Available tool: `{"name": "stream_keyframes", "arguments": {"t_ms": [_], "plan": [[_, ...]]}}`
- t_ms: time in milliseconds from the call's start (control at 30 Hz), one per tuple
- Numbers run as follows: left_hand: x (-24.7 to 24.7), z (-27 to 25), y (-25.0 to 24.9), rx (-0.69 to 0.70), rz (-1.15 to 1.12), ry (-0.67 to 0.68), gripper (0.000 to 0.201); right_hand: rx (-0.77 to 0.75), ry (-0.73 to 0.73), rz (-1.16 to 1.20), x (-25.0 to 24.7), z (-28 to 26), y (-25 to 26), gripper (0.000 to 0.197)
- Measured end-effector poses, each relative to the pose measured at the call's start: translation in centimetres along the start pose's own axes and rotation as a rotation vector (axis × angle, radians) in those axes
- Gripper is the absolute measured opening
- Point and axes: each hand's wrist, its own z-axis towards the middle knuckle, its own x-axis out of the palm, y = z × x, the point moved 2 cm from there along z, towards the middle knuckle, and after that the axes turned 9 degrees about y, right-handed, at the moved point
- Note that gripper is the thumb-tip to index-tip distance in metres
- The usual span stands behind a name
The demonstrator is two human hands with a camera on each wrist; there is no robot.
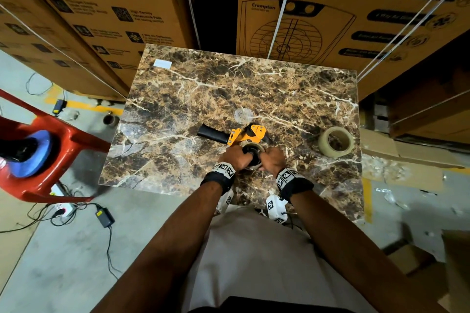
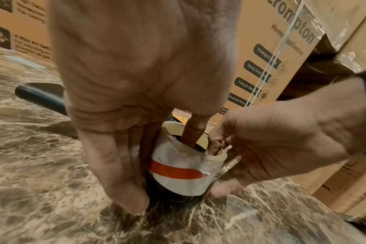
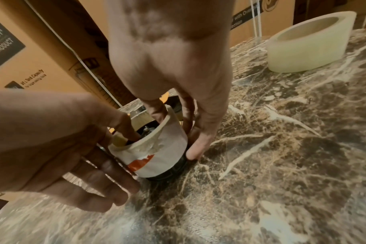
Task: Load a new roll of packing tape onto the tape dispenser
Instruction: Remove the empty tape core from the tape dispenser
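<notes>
The yellow tape dispenser lies on its side on the marble table, with its black handle pointing left. A nearly bare cardboard core with white and red remnants sits on the dispenser's black spool hub. My left hand grips the core from the left, one finger inside it and the thumb outside. My right hand pinches the core's right rim in the same way. A full, pale roll of packing tape lies flat near the table's right edge, also seen as the roll.
Tall cardboard boxes stand behind and beside the table. A red plastic chair is on the left. A white label and a clear round film piece lie on the table. Cables and an adapter lie on the floor.
</notes>
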Motion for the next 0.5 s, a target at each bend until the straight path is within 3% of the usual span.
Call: {"name": "stream_keyframes", "arguments": {"t_ms": [233, 500], "plan": [[0.0, 0.9, 0.0, 0.064, 0.035, -0.103, 0.03, -0.032, -0.017, -0.099, 0.0, -0.1, -0.2, 0.023], [0.8, 2.3, 0.4, 0.089, 0.096, -0.105, 0.047, 0.071, -0.071, -0.088, -1.0, -0.1, -0.5, 0.022]]}}
